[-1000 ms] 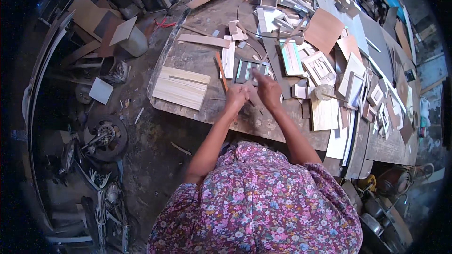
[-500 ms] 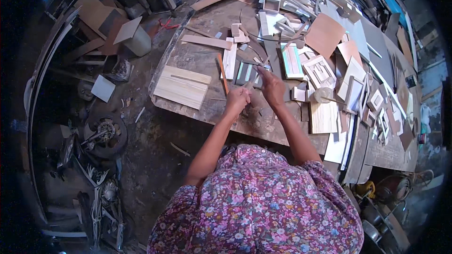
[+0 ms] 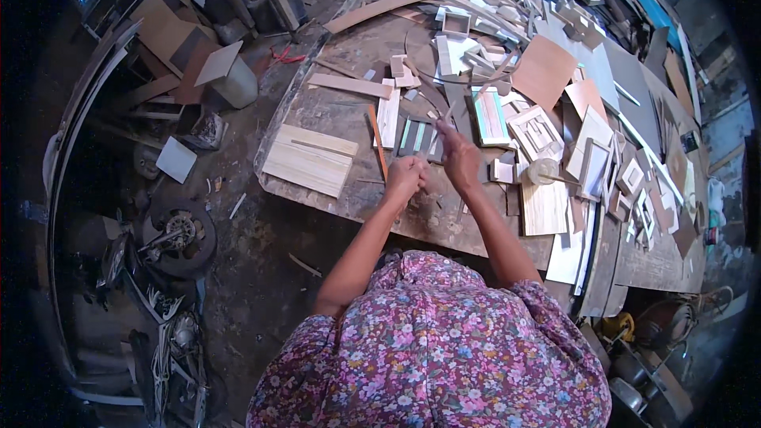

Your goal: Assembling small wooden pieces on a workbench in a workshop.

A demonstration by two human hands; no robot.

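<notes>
My left hand [image 3: 407,177] is closed in a pinch above the near part of the workbench; whatever its fingers hold is too small or hidden to name. Just to its right, slightly farther off, my right hand [image 3: 460,157] is closed too, with a thin slender piece [image 3: 447,116] rising from its fingertips. I cannot tell what kind of thing that is. Behind both hands lies a dark panel with pale green strips [image 3: 414,136]. An orange-brown wooden strip [image 3: 376,140] rests left of the panel, and farther left lie pale wooden boards [image 3: 307,162].
Small wooden frames [image 3: 536,133], a round translucent container [image 3: 543,170] and many offcuts crowd the right side of the workbench [image 3: 321,200]. A long curved wooden strip [image 3: 404,5] lies at the back. On the floor to the left stand a bucket [image 3: 238,83] and a wheel [image 3: 181,228].
My right fingers have turned so the thin piece now points away from me instead of toward the left. The left hand's fingers have curled in more. The whole view has shifted slightly.
</notes>
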